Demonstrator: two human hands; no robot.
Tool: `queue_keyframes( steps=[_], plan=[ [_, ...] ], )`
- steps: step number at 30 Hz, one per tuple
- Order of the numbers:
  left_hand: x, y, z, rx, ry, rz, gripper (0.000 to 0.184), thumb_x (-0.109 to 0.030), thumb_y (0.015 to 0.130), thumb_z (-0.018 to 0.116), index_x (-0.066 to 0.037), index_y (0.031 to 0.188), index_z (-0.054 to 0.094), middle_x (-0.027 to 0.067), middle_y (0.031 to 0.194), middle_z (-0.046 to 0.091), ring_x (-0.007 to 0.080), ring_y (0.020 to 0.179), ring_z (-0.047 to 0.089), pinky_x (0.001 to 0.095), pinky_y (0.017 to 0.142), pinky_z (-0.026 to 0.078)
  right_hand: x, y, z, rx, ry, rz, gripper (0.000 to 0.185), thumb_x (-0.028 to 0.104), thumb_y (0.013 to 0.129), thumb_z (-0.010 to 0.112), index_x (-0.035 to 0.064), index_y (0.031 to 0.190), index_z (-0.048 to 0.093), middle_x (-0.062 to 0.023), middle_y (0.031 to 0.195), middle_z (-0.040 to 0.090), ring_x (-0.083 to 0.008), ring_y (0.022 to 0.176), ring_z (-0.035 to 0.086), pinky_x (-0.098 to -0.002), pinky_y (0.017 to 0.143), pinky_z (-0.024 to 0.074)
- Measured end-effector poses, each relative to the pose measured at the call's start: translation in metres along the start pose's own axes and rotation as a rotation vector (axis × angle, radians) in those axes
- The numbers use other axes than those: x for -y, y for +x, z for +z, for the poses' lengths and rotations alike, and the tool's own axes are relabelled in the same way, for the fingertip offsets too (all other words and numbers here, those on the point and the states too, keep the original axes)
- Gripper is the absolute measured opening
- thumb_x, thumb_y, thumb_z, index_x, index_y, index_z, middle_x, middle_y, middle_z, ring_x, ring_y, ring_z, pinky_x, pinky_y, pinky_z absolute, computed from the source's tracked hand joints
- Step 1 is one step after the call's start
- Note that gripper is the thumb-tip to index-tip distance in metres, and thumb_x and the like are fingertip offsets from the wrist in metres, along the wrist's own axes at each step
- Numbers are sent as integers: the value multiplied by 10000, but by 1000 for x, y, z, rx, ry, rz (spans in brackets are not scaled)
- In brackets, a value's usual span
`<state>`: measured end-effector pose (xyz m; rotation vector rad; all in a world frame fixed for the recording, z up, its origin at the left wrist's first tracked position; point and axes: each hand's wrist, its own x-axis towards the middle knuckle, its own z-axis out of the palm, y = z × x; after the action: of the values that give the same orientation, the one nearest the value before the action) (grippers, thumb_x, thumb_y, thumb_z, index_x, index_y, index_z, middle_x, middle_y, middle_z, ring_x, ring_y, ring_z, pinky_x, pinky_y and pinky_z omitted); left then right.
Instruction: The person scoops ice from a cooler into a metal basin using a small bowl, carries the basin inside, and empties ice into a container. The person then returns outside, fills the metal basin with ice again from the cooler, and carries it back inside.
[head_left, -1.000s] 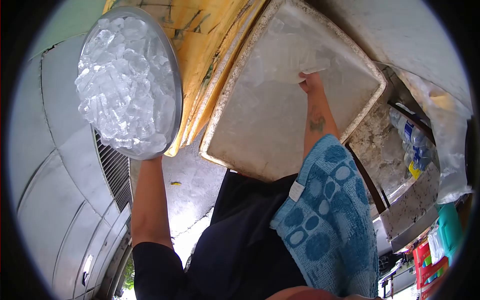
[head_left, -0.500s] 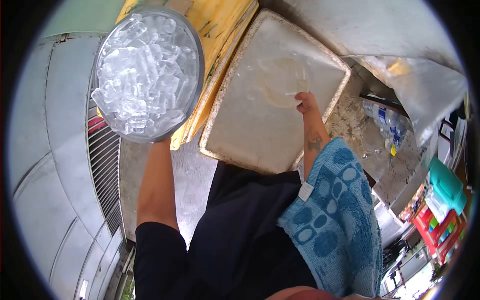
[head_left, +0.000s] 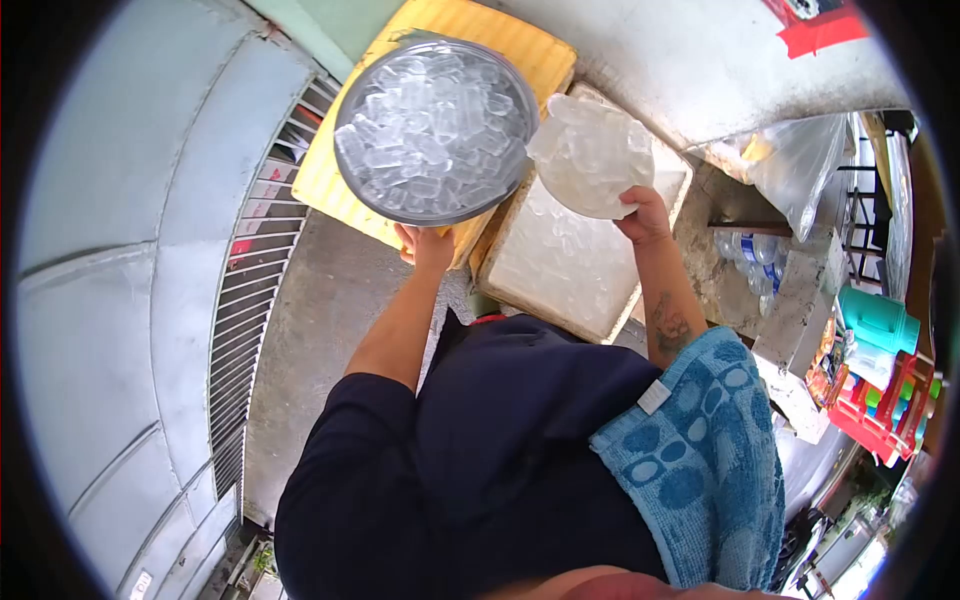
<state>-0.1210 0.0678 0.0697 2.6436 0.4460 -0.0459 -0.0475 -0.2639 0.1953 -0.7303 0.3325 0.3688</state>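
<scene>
A round metal bowl heaped with clear ice pieces is over the yellow lid. My left hand is at the bowl's near rim, fingers curled, gripping it from below. My right hand pinches the edge of a pale translucent scoop or bowl filled with ice. That scoop is just right of the metal bowl, above the open white ice box, whose inside holds more ice.
A blue patterned towel hangs over my right forearm. Plastic bottles and a clear bag are at the right, near a teal container and red racks. A barred grille runs along the left.
My right hand has come up out of the ice box with the scoop full of ice. The metal bowl now appears further right, over the yellow lid, and the view has shifted.
</scene>
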Motion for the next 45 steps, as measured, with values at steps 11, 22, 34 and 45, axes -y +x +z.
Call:
queue_keyframes(
  steps=[11,22,34,45],
  plan=[
    [-65,53,-145,-462,-544,578,821,-494,732,585,-6,1298,245,266,1340,198,401,1240,205,466,991,176,-39,17,119,108,-27,126,714,-68,561,390,61,1254,281,-194,1162,404,-428,1050,423,-642,720,420],
    [-100,68,-125,-500,-481,603,1110,-528,422,757,-55,1298,266,239,1340,217,398,1211,270,469,952,274,-14,19,178,-19,-401,67,673,-55,595,390,119,1231,256,-189,1136,395,-421,952,491,-567,600,508],
    [-83,61,-130,-413,-94,470,1011,-513,449,753,-137,1283,325,199,1375,155,348,1254,199,572,941,121,-4,19,177,-12,-529,82,633,-29,619,416,119,1218,272,-168,1129,403,-379,950,506,-559,640,506],
    [-30,-15,-100,-334,46,737,1061,-666,482,644,-157,1327,252,253,1380,58,405,1285,30,587,960,-33,9,8,185,-25,-730,-110,664,46,605,495,70,1241,304,-170,1107,451,-360,945,511,-470,534,538]
  ],
)
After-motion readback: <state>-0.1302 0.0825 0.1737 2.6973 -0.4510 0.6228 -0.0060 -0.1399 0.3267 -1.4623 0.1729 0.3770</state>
